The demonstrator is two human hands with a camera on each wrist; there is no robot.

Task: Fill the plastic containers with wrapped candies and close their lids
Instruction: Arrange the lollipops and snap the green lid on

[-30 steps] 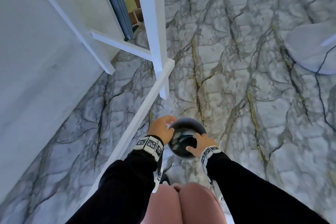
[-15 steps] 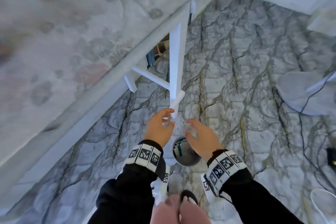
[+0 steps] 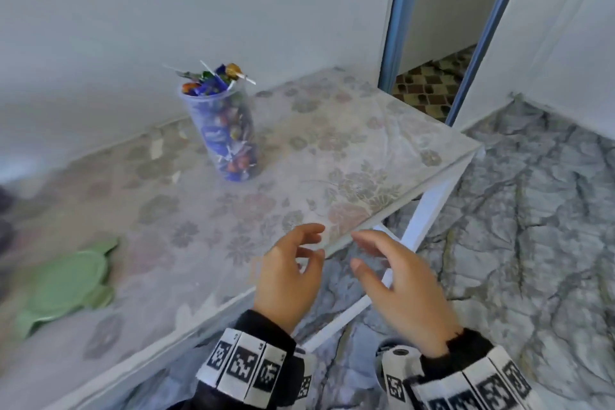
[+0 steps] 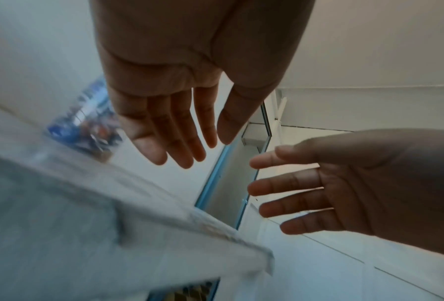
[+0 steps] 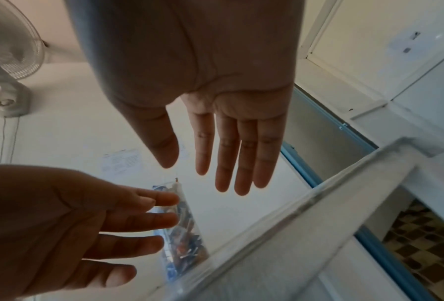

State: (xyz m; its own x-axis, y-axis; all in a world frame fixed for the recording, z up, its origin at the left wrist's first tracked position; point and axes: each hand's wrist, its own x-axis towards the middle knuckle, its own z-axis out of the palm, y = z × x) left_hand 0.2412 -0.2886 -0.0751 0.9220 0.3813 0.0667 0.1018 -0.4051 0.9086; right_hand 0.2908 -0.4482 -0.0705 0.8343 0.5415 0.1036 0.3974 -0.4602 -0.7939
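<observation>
Fingers of both hands, left hand [image 3: 287, 271] and right hand [image 3: 404, 293], spread and empty; candy-filled container [image 3: 222, 130] upright, mouth up.

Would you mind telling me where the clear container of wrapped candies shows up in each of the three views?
Head: the clear container stands upright, upper centre-left, on the table near the wall.
Left wrist: a blurred container at left, partly behind the left hand.
Right wrist: container at lower centre, beyond the left hand's fingers.
Shared landmark: the table's pale front edge.
</observation>
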